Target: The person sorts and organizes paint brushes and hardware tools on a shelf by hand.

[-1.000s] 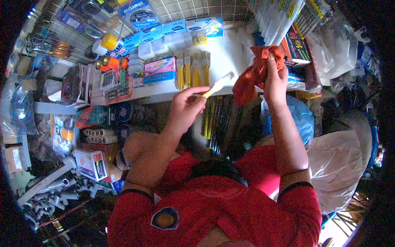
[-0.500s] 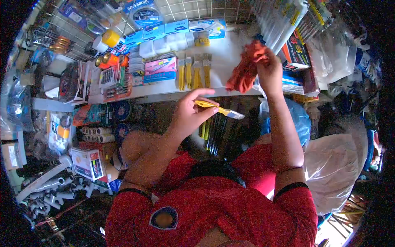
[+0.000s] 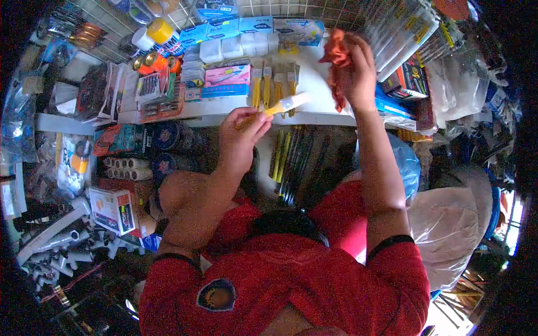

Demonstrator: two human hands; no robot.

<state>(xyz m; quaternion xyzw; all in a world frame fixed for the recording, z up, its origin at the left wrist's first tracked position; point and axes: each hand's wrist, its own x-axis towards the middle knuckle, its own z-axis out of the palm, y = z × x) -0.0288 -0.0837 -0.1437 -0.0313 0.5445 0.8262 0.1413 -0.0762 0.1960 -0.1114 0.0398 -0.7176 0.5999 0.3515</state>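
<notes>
1. Left hand (image 3: 238,137), center of the frame: fingers pinched on a yellow-handled paintbrush (image 3: 278,106), bristles pointing right.
2. Right hand (image 3: 361,73), upper right: fingers bunched around a red cloth (image 3: 338,53), above the white shelf (image 3: 319,106).

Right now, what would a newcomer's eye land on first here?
Probably the crumpled orange-red cloth bunched in the right hand, over the white shelf. Next, the yellow-handled brush in the left hand, near the shelf's front edge, with a row of similar brushes just beyond. The bright pink package left of that row stands out too.
</notes>
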